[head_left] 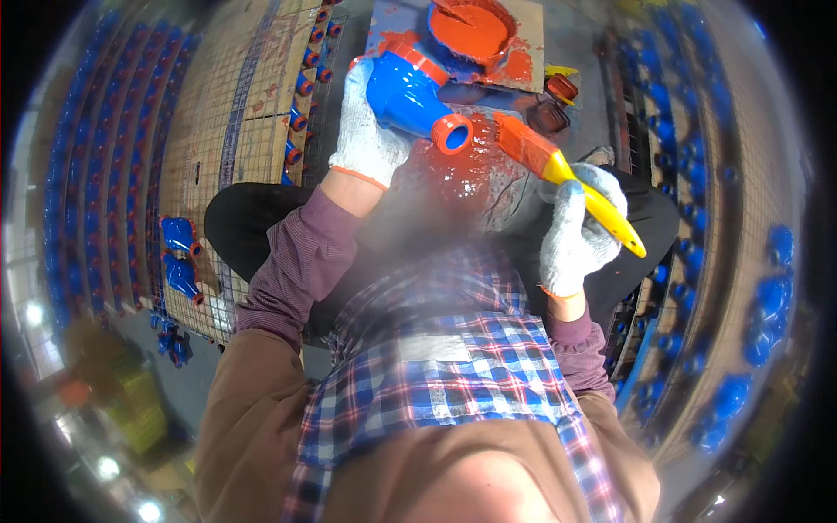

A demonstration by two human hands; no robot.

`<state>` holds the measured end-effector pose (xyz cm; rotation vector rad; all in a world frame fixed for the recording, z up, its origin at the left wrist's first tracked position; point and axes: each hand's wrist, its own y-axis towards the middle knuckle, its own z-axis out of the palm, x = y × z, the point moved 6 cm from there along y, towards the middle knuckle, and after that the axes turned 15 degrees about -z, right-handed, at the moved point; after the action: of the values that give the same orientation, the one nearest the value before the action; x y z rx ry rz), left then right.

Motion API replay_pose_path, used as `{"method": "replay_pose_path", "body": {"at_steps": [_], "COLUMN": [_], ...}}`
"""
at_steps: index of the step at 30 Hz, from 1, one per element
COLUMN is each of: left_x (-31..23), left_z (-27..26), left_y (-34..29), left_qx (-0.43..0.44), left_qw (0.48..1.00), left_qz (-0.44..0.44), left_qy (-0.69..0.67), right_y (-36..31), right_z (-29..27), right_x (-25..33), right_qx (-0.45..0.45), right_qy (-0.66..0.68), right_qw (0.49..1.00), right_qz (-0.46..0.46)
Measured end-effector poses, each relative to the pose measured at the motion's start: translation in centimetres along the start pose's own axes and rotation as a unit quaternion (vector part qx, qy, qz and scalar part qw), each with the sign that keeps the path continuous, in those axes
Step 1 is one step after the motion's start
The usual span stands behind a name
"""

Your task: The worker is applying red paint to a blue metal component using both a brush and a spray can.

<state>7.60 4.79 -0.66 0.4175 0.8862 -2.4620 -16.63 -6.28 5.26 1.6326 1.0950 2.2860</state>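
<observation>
In a white knit glove, my left hand [370,131] is closed on a blue pipe fitting [403,98] with red-painted rims, held up in front of me. Its small red-rimmed opening points to the lower right. My gloved right hand [582,228] grips the yellow handle of a paintbrush [558,170]. Red paint coats the bristles, which sit just right of the fitting's small opening, apart from it. Beyond the fitting, a round tub of red paint [475,33] holds a stick and stands on a paint-spattered board [532,44].
A red-smeared lump [466,179] lies between my knees. Two blue fittings [180,257] rest on a mesh-topped board [209,131] at left. Racks of blue, red-rimmed fittings [105,166] line both sides. Small dark red containers [549,113] sit right of the tub.
</observation>
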Motion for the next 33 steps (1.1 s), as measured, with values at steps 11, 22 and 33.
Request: {"method": "replay_pose_path", "body": {"at_steps": [11,22,33], "left_x": [2.1,2.2,2.6], "left_z": [-0.7,-1.3,-0.5], "left_y": [1.2,1.8,1.6], "left_qx": [-0.001,-0.033,-0.007], "left_qw": [0.998,0.997,0.997], "left_qz": [-0.063,-0.067,-0.066], "left_qy": [-0.025,-0.016,-0.027], "right_y": [0.4,0.7,0.8], "right_z": [3.7,3.1,2.5], "right_x": [2.5,4.5,3.1], "right_qx": [0.166,0.380,0.239], "right_qy": [-0.182,-0.205,-0.219], "right_qw": [0.947,0.852,0.916], "right_qz": [-0.205,-0.296,-0.236]}}
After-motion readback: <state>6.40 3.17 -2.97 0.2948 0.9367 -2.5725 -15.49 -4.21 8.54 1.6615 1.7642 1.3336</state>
